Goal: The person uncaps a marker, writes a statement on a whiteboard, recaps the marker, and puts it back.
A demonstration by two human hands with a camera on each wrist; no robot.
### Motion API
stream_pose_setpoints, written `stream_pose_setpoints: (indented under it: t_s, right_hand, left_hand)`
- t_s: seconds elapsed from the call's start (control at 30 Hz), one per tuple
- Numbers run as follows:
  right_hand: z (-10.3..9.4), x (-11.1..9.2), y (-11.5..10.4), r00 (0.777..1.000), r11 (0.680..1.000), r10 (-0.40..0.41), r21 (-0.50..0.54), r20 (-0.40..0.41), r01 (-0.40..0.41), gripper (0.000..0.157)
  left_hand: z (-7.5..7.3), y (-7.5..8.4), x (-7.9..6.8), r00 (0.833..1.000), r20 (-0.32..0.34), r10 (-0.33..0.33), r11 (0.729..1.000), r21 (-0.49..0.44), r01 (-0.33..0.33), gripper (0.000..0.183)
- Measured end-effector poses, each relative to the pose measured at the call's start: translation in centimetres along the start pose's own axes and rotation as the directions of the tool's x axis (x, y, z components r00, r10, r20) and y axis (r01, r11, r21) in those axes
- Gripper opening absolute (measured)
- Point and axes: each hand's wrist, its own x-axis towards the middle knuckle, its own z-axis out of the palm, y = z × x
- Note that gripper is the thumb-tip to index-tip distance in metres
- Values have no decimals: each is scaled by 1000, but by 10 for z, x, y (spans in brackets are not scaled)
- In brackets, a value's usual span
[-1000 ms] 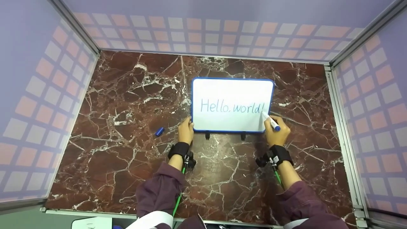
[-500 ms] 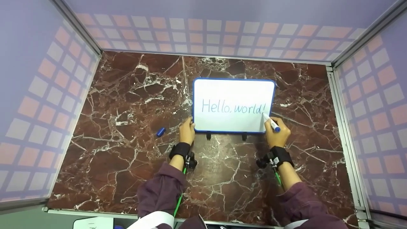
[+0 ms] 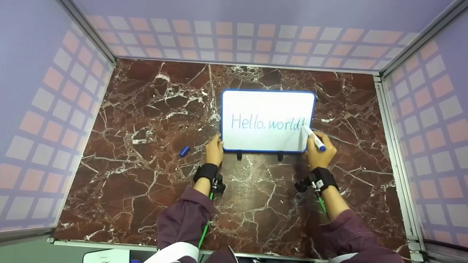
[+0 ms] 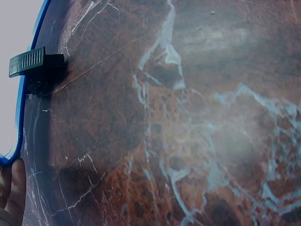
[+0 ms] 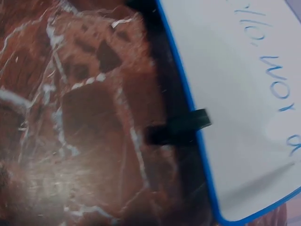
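Note:
A blue-framed whiteboard [image 3: 265, 104], propped at a slant, bears the handwritten words "Hello, world!" in blue. My right hand [image 3: 321, 152] grips a white marker [image 3: 314, 138] with a blue end. Its tip is at the exclamation mark and covers the lower part; whether it touches the surface I cannot tell. At the board's lower left corner my left hand [image 3: 214, 150] holds the edge, its fingers partly hidden. The left wrist view shows only a little of that hand beside the corner; the right wrist view shows the board [image 5: 230, 117] but no hand.
A blue marker cap [image 3: 184, 151] lies on the marbled tabletop [image 3: 146, 204], left of my left hand. Black clips [image 3: 239, 156] stick out below the board's bottom edge. Tile-patterned panels [image 3: 256, 36] enclose the back and sides. Another white board [image 3: 106, 256] shows below the front edge.
My right hand has shifted slightly to the right, and the marker tip has moved up from below the exclamation mark onto it. My left hand keeps its place at the corner.

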Motion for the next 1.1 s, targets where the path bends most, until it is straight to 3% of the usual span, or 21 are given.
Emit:
stream_pose_setpoints:
  t_s: [0.07,0.1,0.2,0.33,0.43,0.6,0.8,1.1]
  right_hand:
    - [-1,5,-4,1000,998,22,56,-5,-22,16]
    - [-2,7,-7,999,995,40,91,-1,-39,16]
    - [-4,13,-15,996,980,85,177,25,-88,16]
    - [-10,15,-31,988,957,129,251,80,-145,18]
    - [-16,17,-44,982,942,151,283,117,-178,19]
    - [-23,20,-54,968,911,182,341,172,-232,20]
    - [-24,22,-51,954,874,204,400,218,-278,20]
    - [-22,22,-45,946,836,224,453,234,-310,16]
  left_hand:
    - [-13,20,-4,1000,15,-15,1000,-25,15,32]
    - [-14,22,-5,1000,-13,9,999,-33,-9,30]
    - [-24,33,-9,1000,6,9,999,-42,-9,32]
    - [-39,49,-10,998,50,-41,998,-37,43,33]
    - [-51,50,-6,999,7,-41,999,2,41,31]
    - [-80,39,0,997,-70,-32,988,148,42,28]
    - [-111,13,-5,993,-93,-78,948,301,103,29]
    - [-123,-15,-20,985,-32,-168,879,448,164,36]
